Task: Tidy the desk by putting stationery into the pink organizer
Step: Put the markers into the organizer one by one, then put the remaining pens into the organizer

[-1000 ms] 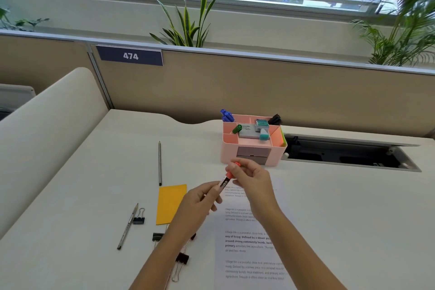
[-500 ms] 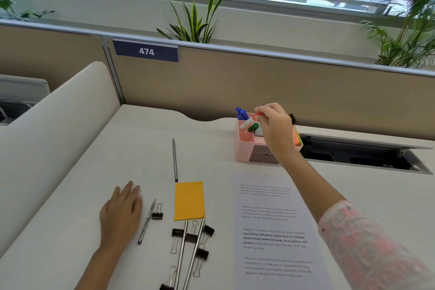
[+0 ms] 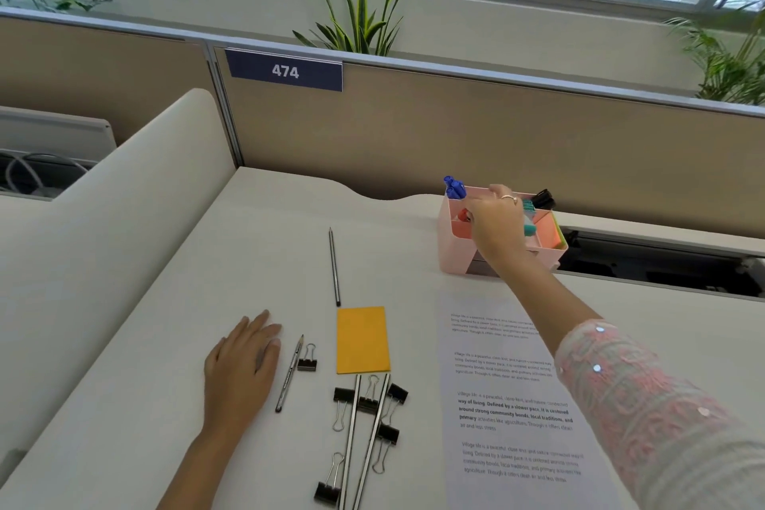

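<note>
- Placement was the step in hand: your right hand [image 3: 494,215] reached over the pink organizer [image 3: 457,257] at right of centre in the frame, fingers curled down into its rear left compartment, where a red marker [image 3: 464,214] showed just beside them.
- You could not be seen either gripping or clear of that marker; whether the hand was closed on it I cannot tell.
- You would have done well to let the marker stand beside the blue markers [image 3: 454,187], then lift straight up so nothing tipped.
- Your left hand [image 3: 244,364] lay flat and open on the surface, lower left, holding nothing, just beside a silver pen [image 3: 289,375].
- The organizer looked a pale pink, divided box with a grey drawer front, already partly filled.
- Left to gather: a pencil [image 3: 334,266], orange sticky notes [image 3: 363,340] and binder clips [image 3: 368,406], low in the frame.
</note>
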Action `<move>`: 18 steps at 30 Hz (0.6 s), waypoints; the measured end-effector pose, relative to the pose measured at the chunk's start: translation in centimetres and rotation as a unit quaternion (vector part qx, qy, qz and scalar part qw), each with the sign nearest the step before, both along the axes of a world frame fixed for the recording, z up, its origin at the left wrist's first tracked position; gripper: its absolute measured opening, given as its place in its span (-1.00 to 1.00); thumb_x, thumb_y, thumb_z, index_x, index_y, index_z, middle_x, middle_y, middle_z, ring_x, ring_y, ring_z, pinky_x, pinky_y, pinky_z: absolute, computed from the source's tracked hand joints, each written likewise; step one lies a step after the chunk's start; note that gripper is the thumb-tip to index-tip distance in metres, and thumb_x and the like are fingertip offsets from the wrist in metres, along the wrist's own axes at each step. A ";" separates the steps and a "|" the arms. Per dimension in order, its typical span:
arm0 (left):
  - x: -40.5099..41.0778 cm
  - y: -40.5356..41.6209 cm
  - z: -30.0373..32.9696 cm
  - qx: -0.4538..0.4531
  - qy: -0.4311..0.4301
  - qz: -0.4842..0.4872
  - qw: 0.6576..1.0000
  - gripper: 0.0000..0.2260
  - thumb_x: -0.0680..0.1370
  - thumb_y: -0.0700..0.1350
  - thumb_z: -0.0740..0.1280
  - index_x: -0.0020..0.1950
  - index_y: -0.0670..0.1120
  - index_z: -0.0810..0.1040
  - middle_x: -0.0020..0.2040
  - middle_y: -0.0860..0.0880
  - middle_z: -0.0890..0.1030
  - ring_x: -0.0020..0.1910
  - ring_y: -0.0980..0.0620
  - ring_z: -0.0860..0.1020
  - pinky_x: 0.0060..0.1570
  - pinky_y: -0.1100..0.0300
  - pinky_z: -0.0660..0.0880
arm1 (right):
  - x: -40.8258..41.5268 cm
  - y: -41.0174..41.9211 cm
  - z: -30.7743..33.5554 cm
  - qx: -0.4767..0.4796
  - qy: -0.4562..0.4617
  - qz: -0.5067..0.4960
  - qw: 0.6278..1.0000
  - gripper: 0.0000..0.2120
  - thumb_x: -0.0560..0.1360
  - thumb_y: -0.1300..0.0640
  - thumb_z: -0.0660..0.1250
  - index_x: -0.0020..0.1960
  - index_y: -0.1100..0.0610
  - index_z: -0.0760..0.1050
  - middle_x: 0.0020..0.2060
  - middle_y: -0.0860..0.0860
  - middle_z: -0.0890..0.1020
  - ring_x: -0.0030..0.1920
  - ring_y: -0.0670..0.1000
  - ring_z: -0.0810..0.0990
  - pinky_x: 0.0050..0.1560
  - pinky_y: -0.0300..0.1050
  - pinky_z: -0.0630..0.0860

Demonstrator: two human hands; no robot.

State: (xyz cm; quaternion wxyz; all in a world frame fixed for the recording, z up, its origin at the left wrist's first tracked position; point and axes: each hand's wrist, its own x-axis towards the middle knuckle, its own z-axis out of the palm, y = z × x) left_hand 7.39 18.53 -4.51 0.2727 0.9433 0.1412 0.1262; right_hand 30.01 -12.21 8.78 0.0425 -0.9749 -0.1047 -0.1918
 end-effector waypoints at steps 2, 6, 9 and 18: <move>-0.4 0.0 0.2 -0.019 -0.013 -0.006 1.000 -0.69 0.52 0.08 0.08 0.06 0.08 0.57 0.34 0.11 0.47 0.40 0.04 0.31 0.28 -0.01 0.19 | -1.1 0.6 -0.3 0.053 -0.067 0.027 0.996 -0.87 0.40 0.39 0.35 -0.14 0.21 0.60 -0.06 0.14 0.68 0.09 0.29 0.54 -0.10 0.08 0.49; -1.0 -0.3 0.8 -0.057 -0.032 -0.015 0.998 -0.81 0.46 0.16 0.12 -0.12 0.16 0.49 0.22 0.20 0.48 0.24 0.11 0.42 0.14 0.07 0.23 | -4.9 2.1 -2.2 0.174 -0.113 0.063 0.976 -0.82 0.43 0.36 0.32 -0.01 0.20 0.61 -0.04 0.09 0.67 -0.01 0.19 0.56 -0.02 -0.02 0.44; -1.7 -0.6 0.8 -0.044 -0.034 -0.027 0.998 -0.80 0.41 0.19 0.14 -0.17 0.13 0.46 0.13 0.17 0.47 0.16 0.09 0.40 0.08 0.07 0.24 | -9.1 3.5 -5.2 0.284 0.015 0.056 0.957 -0.84 0.50 0.26 0.30 0.03 0.16 0.60 -0.08 0.03 0.66 -0.04 0.00 0.54 0.13 -0.03 0.37; -3.3 -1.9 0.7 -0.002 -0.031 -0.029 0.999 -0.71 0.40 0.19 0.15 -0.10 0.00 0.44 0.09 0.03 0.43 0.08 -0.04 0.39 -0.02 0.05 0.31 | -17.6 5.8 -8.5 0.265 0.320 -0.013 0.909 -0.65 0.44 -0.14 0.36 -0.37 0.07 0.43 -0.46 -0.09 0.48 -0.21 0.04 0.53 -0.07 -0.12 0.40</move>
